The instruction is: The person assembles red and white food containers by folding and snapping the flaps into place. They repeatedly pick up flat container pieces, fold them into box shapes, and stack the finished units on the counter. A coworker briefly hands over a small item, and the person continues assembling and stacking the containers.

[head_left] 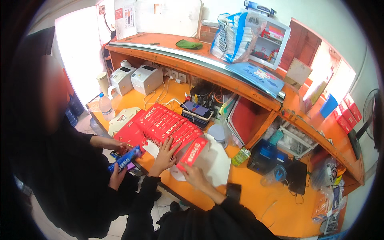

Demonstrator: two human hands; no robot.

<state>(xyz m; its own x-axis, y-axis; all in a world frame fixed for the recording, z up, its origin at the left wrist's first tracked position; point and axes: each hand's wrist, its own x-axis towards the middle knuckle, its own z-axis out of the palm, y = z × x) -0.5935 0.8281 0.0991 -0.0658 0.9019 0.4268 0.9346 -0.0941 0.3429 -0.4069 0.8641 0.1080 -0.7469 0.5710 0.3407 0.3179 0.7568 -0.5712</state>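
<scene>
While left hand [165,154] lies flat on red boxes [170,125], right hand [195,173] grips one box [193,151].

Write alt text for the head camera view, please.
The person's left hand rests on a row of flat red boxes on an orange counter, while the right hand holds one red box. Beside them, another person holds a blue packet.

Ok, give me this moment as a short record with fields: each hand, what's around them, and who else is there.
left hand: fingers spread on a row of flat red cardboard boxes
right hand: grips the nearest red box at its lower end
surface: orange counter, white paper sheet under the box
other person: at left, hands hold a blue snack packet
nearby: clear plastic water bottle, two white label printers
</scene>
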